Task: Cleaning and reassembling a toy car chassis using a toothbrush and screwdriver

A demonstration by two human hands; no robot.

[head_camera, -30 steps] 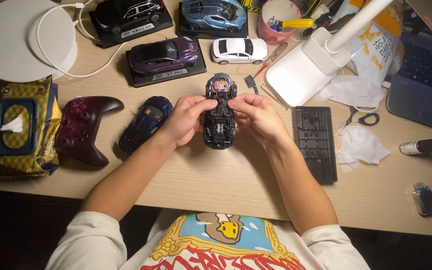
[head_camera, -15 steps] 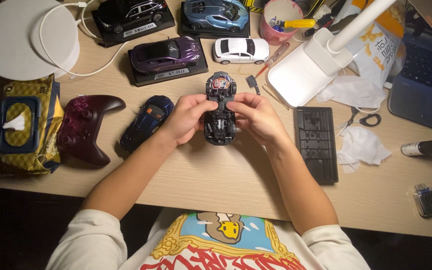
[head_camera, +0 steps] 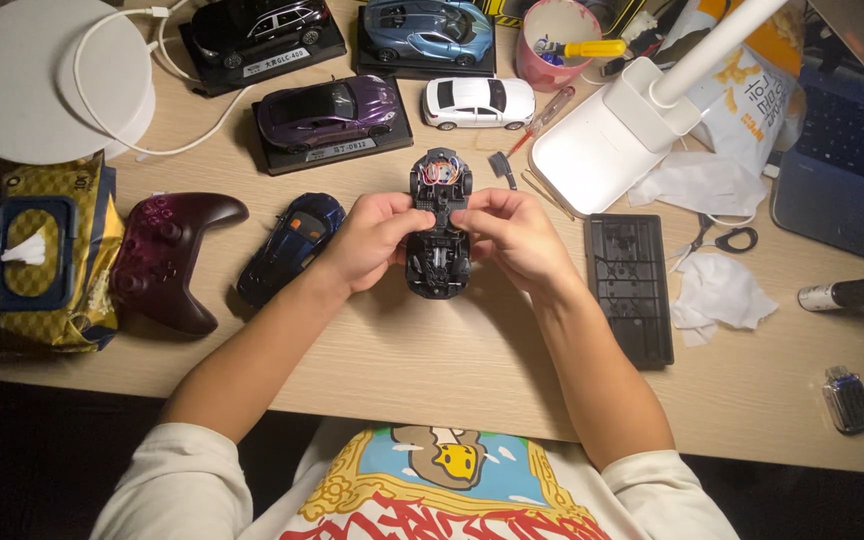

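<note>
A black model car chassis [head_camera: 439, 232] with exposed wiring at its far end lies between both hands over the middle of the wooden desk [head_camera: 402, 370]. My left hand [head_camera: 372, 238] grips its left side with thumb and fingers. On the other side, my right hand [head_camera: 515, 236] pinches the chassis near its middle. A dark blue model car body [head_camera: 290, 244] rests just left of my left hand. A black rectangular display base [head_camera: 628, 286] lies to the right of my right hand.
Three model cars on black bases [head_camera: 330, 116] and a loose white model car [head_camera: 478, 101] stand at the back. A maroon game controller [head_camera: 167, 257] and a wipes pack [head_camera: 40, 250] lie at left. A white lamp base [head_camera: 607, 137], scissors [head_camera: 722, 238], tissues [head_camera: 717, 290] and a pink cup [head_camera: 554, 42] lie at right.
Both hands stay on the chassis; the fingers have shifted slightly toward its middle. Nothing else has moved.
</note>
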